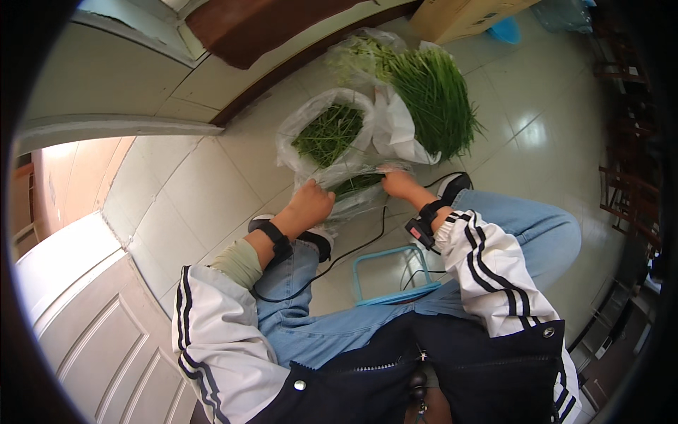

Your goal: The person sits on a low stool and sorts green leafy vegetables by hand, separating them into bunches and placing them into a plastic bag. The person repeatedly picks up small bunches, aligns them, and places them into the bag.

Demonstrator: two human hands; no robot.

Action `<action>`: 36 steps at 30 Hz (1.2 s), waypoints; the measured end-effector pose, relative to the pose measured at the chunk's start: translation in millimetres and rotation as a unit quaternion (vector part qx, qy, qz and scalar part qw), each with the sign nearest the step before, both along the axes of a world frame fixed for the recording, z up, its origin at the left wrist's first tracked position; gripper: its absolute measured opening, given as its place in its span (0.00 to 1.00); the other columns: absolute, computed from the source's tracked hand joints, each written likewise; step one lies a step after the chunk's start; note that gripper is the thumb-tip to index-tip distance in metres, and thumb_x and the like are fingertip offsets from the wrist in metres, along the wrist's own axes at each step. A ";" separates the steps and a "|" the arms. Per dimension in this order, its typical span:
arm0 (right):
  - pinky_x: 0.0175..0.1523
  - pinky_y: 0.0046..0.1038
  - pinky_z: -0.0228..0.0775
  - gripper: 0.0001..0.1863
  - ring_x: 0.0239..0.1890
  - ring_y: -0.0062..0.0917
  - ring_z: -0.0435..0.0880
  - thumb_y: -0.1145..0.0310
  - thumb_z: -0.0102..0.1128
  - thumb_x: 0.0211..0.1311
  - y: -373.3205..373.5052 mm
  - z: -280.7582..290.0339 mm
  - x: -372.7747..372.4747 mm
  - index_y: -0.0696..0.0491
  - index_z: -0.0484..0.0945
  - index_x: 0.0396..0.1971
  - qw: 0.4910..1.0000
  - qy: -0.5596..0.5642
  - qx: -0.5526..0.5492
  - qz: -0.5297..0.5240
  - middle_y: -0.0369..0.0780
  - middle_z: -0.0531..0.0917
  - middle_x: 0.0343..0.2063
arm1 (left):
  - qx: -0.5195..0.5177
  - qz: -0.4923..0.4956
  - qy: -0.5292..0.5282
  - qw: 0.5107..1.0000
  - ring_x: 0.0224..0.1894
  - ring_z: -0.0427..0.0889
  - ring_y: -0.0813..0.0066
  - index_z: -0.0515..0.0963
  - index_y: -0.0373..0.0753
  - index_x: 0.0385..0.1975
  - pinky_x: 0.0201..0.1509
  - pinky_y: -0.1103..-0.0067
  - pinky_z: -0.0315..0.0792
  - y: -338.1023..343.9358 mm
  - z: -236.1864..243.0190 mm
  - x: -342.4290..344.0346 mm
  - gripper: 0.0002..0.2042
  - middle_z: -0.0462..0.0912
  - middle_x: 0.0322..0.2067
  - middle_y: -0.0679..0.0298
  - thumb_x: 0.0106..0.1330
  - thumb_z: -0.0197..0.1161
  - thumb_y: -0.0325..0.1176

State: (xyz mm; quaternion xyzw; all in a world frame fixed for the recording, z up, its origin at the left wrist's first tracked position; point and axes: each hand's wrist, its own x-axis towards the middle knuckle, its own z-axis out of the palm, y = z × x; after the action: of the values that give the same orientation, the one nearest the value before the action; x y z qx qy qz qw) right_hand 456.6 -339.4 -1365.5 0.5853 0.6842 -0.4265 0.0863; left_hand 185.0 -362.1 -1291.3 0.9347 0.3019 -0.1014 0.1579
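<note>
Between my feet lies a clear plastic bag (352, 205) with some long thin greens (357, 185) inside. My left hand (313, 203) is closed on the bag's left edge, and my right hand (401, 185) pinches its right edge near the top. Just beyond, a white translucent bag (288, 147) stands open, filled with loose green stalks (330, 134). To its right a large bundle of long green leafy stalks, like garlic chives (438, 99), lies partly on white plastic wrapping (395, 127).
Paler greens in clear plastic (364, 56) lie farther back, near a cardboard box (459, 18) and a blue basin (505, 30). A light-blue stool frame (357, 279) is beneath me. A black cable (367, 244) crosses the tiled floor. A white panelled door (106, 346) stands left.
</note>
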 end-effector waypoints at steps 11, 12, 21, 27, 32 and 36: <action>0.47 0.38 0.69 0.12 0.42 0.38 0.78 0.78 0.55 0.45 -11.1 -19.6 -93.5 0.54 0.80 0.32 0.973 0.152 0.038 0.170 0.44 0.80 0.36 | -0.065 -0.013 0.037 0.997 0.48 0.69 0.70 0.83 0.42 0.21 0.61 0.65 0.56 15.8 -1.8 -21.9 0.16 0.78 0.33 0.66 0.35 0.70 0.46; 0.48 0.38 0.68 0.14 0.44 0.38 0.77 0.77 0.55 0.46 -9.9 -27.5 -102.9 0.53 0.79 0.37 0.968 0.123 0.026 0.217 0.43 0.79 0.38 | -0.057 -0.012 0.046 0.997 0.48 0.69 0.69 0.83 0.42 0.22 0.63 0.64 0.53 17.9 -3.7 -23.9 0.17 0.78 0.33 0.65 0.35 0.70 0.47; 0.48 0.37 0.69 0.16 0.44 0.38 0.74 0.79 0.52 0.44 -5.0 -45.4 -122.0 0.53 0.78 0.36 0.952 0.193 0.116 0.209 0.40 0.77 0.36 | 0.077 -0.012 0.070 0.994 0.47 0.70 0.66 0.83 0.43 0.22 0.67 0.58 0.47 0.0 -55.0 -73.0 0.08 0.78 0.31 0.66 0.46 0.62 0.38; 0.44 0.38 0.69 0.14 0.40 0.38 0.75 0.80 0.49 0.43 -11.5 -26.8 -93.3 0.54 0.77 0.32 0.947 0.202 0.141 0.204 0.41 0.77 0.34 | 0.062 -0.025 0.080 0.995 0.46 0.70 0.66 0.83 0.44 0.22 0.68 0.56 0.45 -5.9 -75.1 -85.9 0.06 0.78 0.29 0.67 0.47 0.58 0.33; 0.39 0.38 0.70 0.09 0.37 0.39 0.76 0.74 0.51 0.43 -40.0 -33.1 -50.6 0.54 0.77 0.27 0.964 0.067 0.037 0.255 0.43 0.77 0.33 | 0.050 -0.014 0.079 0.995 0.47 0.70 0.66 0.83 0.43 0.22 0.68 0.56 0.45 -7.2 -78.9 -80.4 0.06 0.77 0.30 0.67 0.46 0.59 0.32; 0.38 0.37 0.72 0.06 0.37 0.38 0.77 0.71 0.54 0.44 -79.4 -64.9 -22.3 0.55 0.76 0.25 0.948 -0.055 0.017 0.313 0.43 0.77 0.31 | 0.035 -0.040 0.103 0.993 0.47 0.69 0.63 0.84 0.45 0.25 0.67 0.53 0.43 -2.9 -83.3 -75.4 0.07 0.79 0.31 0.66 0.49 0.59 0.33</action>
State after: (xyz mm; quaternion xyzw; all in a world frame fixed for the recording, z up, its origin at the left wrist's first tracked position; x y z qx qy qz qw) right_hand 434.3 -418.8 -1430.3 0.3655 0.8345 -0.3330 0.2431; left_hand 109.6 -365.0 -1374.6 0.9355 0.2825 -0.1928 0.0891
